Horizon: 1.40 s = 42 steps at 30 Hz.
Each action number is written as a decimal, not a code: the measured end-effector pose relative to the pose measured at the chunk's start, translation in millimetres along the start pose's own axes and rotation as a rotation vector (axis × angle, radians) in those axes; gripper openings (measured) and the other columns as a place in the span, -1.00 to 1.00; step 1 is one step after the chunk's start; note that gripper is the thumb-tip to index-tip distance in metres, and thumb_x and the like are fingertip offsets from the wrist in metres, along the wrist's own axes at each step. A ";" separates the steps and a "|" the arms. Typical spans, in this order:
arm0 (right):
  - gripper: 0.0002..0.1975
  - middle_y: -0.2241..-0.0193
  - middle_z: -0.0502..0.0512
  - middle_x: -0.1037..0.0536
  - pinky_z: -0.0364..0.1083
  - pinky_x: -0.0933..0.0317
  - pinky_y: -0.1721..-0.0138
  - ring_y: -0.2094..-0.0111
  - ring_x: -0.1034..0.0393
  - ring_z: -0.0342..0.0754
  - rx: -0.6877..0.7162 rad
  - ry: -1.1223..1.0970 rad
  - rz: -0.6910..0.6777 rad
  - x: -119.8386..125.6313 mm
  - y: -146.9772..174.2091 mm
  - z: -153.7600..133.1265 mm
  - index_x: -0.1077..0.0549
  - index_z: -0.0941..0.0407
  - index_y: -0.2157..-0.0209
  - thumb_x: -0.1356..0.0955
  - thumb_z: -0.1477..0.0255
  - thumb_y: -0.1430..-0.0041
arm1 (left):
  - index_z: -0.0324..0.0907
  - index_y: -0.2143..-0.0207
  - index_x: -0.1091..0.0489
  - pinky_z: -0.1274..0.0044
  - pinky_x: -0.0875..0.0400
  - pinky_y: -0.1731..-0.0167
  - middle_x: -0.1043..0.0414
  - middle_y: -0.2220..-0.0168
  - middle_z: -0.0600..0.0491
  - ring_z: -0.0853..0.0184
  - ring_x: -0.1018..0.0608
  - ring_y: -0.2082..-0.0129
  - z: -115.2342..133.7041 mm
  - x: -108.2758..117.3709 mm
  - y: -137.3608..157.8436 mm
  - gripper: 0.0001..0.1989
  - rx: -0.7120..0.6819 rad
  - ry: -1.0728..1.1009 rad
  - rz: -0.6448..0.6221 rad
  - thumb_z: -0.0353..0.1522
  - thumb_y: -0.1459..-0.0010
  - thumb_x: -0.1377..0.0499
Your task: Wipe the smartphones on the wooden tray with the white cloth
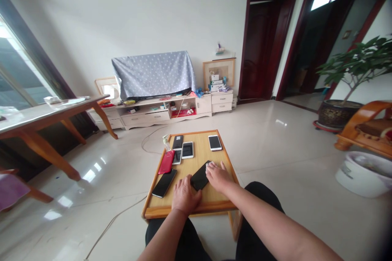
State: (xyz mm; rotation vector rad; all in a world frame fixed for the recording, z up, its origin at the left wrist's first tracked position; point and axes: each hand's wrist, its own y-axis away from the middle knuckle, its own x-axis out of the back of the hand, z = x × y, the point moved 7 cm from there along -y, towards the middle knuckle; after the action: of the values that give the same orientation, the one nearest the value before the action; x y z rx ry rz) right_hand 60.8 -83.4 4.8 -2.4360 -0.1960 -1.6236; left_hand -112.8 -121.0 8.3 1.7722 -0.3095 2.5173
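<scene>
The left hand [183, 195] is curved around the near end of a dark phone [199, 177], thumb along one edge and fingers at the side, gripping it in place. The right hand [218, 176] has its fingers bent over the phone's far end, pinning a small white wipe [209, 166] against it; whether the wipe is paper or cloth cannot be told. The phone lies aslant between the two hands, flat on the worktop [203, 147], a slim rectangle with rounded corners and a smooth, nearly black upper face.

Just left of the left hand lies a black phone [164, 183] with a pale, shiny edge. Farther out on that side is a glossy red phone [166, 162], with a white phone [177, 156] just beside it, then a larger white-framed phone [188, 150] with a grey screen. Beyond these are a dark, blocky device [177, 142] and a clear pump bottle [166, 142] with a pale top. Straight ahead of the right hand, well apart, rests another white phone [214, 142], its screen dark.

The worktop is pale, grained wood with a raised, orange-brown rim. Glossy floor tiles [263, 147] surround it.
</scene>
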 end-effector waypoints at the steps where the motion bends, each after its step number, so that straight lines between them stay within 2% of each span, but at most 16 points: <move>1: -0.47 -0.33 0.25 -0.22 0.28 0.47 -0.35 -0.37 0.01 0.07 0.006 -0.002 0.000 -1.2 -2.8 -4.0 -0.24 0.12 -0.31 -0.02 0.28 -0.45 | -0.09 -0.20 -0.19 0.39 -0.11 -0.18 -0.38 -0.17 -0.05 0.14 -0.37 -0.18 0.2 -0.1 -0.2 -0.35 -0.004 0.002 0.004 -0.17 -0.05 -0.22; 4: -0.48 -0.32 0.21 -0.24 0.23 0.45 -0.37 -0.37 -0.01 0.06 0.071 -0.017 -0.012 -8.5 1.7 -26.8 -0.25 0.10 -0.30 -0.06 0.25 -0.44 | -0.08 -0.19 -0.19 0.38 -0.13 -0.17 -0.40 -0.15 -0.04 0.15 -0.37 -0.17 -0.1 0.0 -0.2 -0.36 -0.009 0.009 0.016 -0.17 -0.06 -0.21; 9: -0.49 -0.31 0.13 -0.26 0.18 0.48 -0.38 -0.36 -0.03 0.00 0.191 -0.043 -0.027 -18.1 37.3 -55.4 -0.23 0.04 -0.32 -0.06 0.27 -0.44 | -0.06 -0.18 -0.20 0.38 -0.14 -0.16 -0.41 -0.14 -0.05 0.15 -0.37 -0.17 -2.9 0.4 0.9 -0.41 0.004 0.015 0.011 -0.17 -0.11 -0.19; 12: -0.50 -0.30 0.09 -0.29 0.20 0.47 -0.38 -0.36 -0.04 0.00 0.216 -0.053 -0.006 -13.9 50.5 -49.0 -0.24 0.00 -0.31 -0.04 0.29 -0.45 | -0.05 -0.17 -0.20 0.38 -0.14 -0.16 -0.41 -0.14 -0.03 0.14 -0.37 -0.18 -3.4 0.1 1.1 -0.39 -0.003 0.022 0.011 -0.15 -0.08 -0.21; 14: -0.50 -0.30 0.07 -0.29 0.20 0.48 -0.38 -0.36 -0.04 0.00 0.164 -0.040 0.004 -8.8 48.0 -35.1 -0.25 -0.02 -0.30 -0.04 0.29 -0.45 | -0.05 -0.17 -0.21 0.39 -0.15 -0.16 -0.41 -0.14 -0.03 0.14 -0.37 -0.18 -3.3 0.2 1.2 -0.39 -0.005 0.025 0.015 -0.16 -0.06 -0.22; 17: -0.49 -0.32 0.12 -0.26 0.23 0.48 -0.37 -0.36 -0.03 0.02 0.050 -0.012 0.016 -1.4 30.6 -12.7 -0.26 0.02 -0.30 -0.02 0.31 -0.45 | -0.07 -0.15 -0.23 0.39 -0.15 -0.15 -0.42 -0.11 -0.04 0.13 -0.38 -0.17 -2.2 1.4 1.8 -0.39 -0.009 0.026 0.027 -0.19 -0.03 -0.23; 20: -0.48 -0.32 0.22 -0.24 0.27 0.48 -0.35 -0.36 -0.02 0.07 -0.012 -0.004 0.029 2.2 7.1 -2.3 -0.27 0.10 -0.29 0.00 0.30 -0.45 | -0.08 -0.12 -0.25 0.39 -0.16 -0.13 -0.44 -0.08 -0.04 0.14 -0.39 -0.14 -0.5 2.7 2.1 -0.41 -0.017 0.023 0.038 -0.19 -0.02 -0.23; 23: -0.47 -0.32 0.25 -0.25 0.27 0.45 -0.35 -0.37 0.00 0.08 -0.021 -0.010 0.023 -0.8 -9.8 -6.9 -0.26 0.12 -0.29 -0.02 0.26 -0.45 | -0.08 -0.11 -0.25 0.39 -0.16 -0.12 -0.45 -0.06 -0.04 0.14 -0.40 -0.12 0.6 2.8 1.6 -0.42 -0.028 0.013 0.048 -0.18 -0.02 -0.23; 26: -0.48 -0.31 0.21 -0.26 0.25 0.44 -0.36 -0.36 -0.01 0.06 0.037 -0.026 0.002 -7.4 -12.0 -24.9 -0.25 0.09 -0.29 -0.04 0.25 -0.44 | -0.09 -0.12 -0.25 0.38 -0.17 -0.12 -0.45 -0.06 -0.05 0.13 -0.40 -0.12 1.0 1.8 1.0 -0.41 -0.039 0.010 0.056 -0.17 -0.02 -0.22; 30: -0.50 -0.31 0.14 -0.28 0.20 0.48 -0.38 -0.36 -0.03 0.01 0.161 -0.046 -0.031 -14.6 9.0 -53.4 -0.26 0.04 -0.29 -0.06 0.26 -0.44 | -0.08 -0.13 -0.23 0.39 -0.17 -0.10 -0.44 -0.07 -0.05 0.15 -0.39 -0.12 -0.9 0.1 0.6 -0.46 -0.035 0.015 0.052 -0.20 -0.10 -0.16; 33: -0.50 -0.30 0.10 -0.29 0.19 0.50 -0.38 -0.36 -0.03 -0.01 0.238 -0.063 -0.038 -15.8 32.4 -63.3 -0.25 0.02 -0.30 -0.05 0.27 -0.45 | -0.09 -0.12 -0.24 0.40 -0.17 -0.08 -0.45 -0.06 -0.05 0.16 -0.40 -0.11 -3.5 -1.2 0.3 -0.49 -0.024 0.018 0.035 -0.23 -0.11 -0.15; 37: -0.50 -0.28 0.08 -0.32 0.21 0.54 -0.38 -0.34 -0.07 -0.01 0.270 -0.090 0.001 -10.4 49.5 -52.6 -0.28 0.02 -0.28 -0.02 0.28 -0.46 | -0.10 -0.13 -0.24 0.41 -0.16 -0.12 -0.44 -0.08 -0.04 0.16 -0.39 -0.13 -4.4 0.0 1.0 -0.44 -0.022 0.029 0.031 -0.15 -0.08 -0.19; 42: -0.49 -0.30 0.15 -0.28 0.26 0.52 -0.36 -0.35 -0.05 0.02 0.097 -0.045 0.004 -1.5 27.5 -19.4 -0.28 0.05 -0.28 -0.01 0.28 -0.46 | -0.10 -0.13 -0.25 0.41 -0.14 -0.14 -0.43 -0.09 -0.04 0.15 -0.38 -0.14 -3.0 3.3 2.9 -0.40 -0.016 0.031 0.043 -0.17 -0.02 -0.22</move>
State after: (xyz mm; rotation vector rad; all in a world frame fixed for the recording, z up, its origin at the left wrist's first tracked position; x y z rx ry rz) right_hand 49.0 -114.8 8.0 -2.3992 -0.2706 -1.5219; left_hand -117.1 -123.6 10.1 1.7379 -0.3691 2.5608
